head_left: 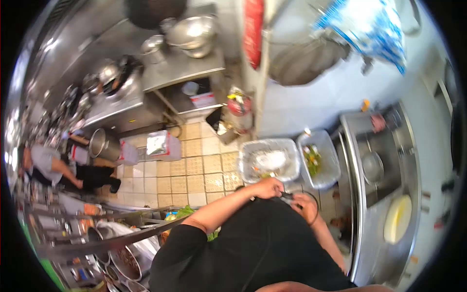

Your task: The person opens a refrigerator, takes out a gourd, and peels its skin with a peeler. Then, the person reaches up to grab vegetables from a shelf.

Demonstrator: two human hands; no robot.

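Observation:
My left hand [267, 188] is closed in front of my black shirt, fingers curled together. Beside it my right hand [304, 206] pinches a thin black cord [317, 204], which bends in a loop past my wrist. A small dark end piece [287, 195] of the cord lies between the two hands and seems to touch the left fingers. What exactly the left fingers grip is too small to make out. Just beyond my hands on the floor stand a bin lined with clear plastic [245, 168] and a second lined bin [333, 170] with green vegetable scraps.
To the right runs a steel sink counter [362, 214] with a strainer [372, 168] and a round white board [398, 219]. On the left, a metal shelf rail [121, 233] stands close to my elbow. A co-worker [53, 168] stands by a large pot [103, 145]. A box [168, 148] sits on the tiles.

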